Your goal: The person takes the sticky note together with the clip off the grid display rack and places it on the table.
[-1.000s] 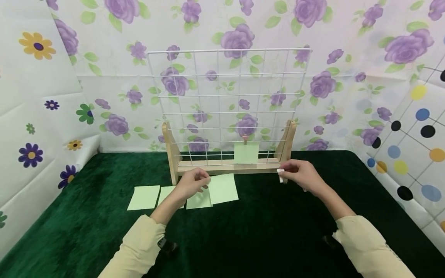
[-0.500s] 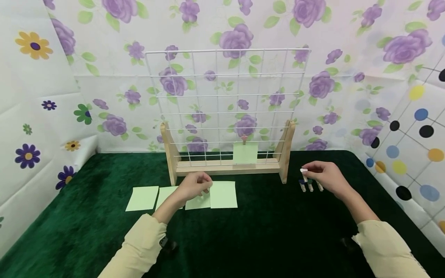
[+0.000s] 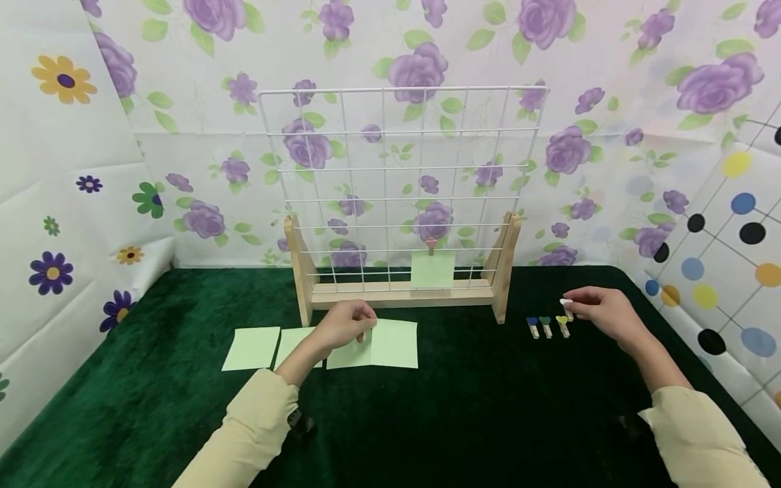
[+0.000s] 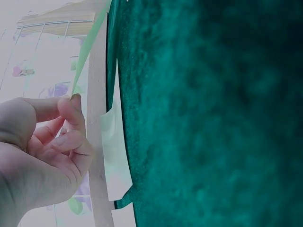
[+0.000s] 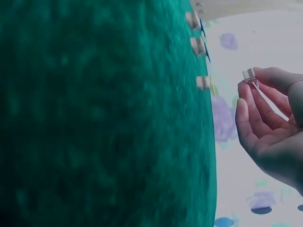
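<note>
My left hand (image 3: 344,327) pinches the edge of a pale green paper sheet (image 3: 394,344), which overlaps another green sheet (image 3: 349,356) lying on the cloth. In the left wrist view that held sheet (image 4: 87,47) shows edge-on between thumb and fingers. Between thumb and fingers of my right hand (image 3: 607,313) is a small wooden clothespin (image 3: 567,308) with a white top, also seen end-on as a clothespin (image 5: 249,74) in the right wrist view. Just left of it lie clothespins with a blue top (image 3: 533,327), a green top (image 3: 546,327) and a yellow top (image 3: 563,326).
A white wire grid (image 3: 403,169) stands in a wooden base (image 3: 399,296) at the back. A clothespin with a pinkish top (image 3: 431,245) holds a green sheet (image 3: 432,270) low on it. Two more sheets, one a full square (image 3: 251,348), lie at left on dark green cloth (image 3: 464,420).
My right hand has moved right with the white-topped clothespin, from near the base's right foot to beside the other clothespins. The sheet in my left hand has swung lower toward the cloth.
</note>
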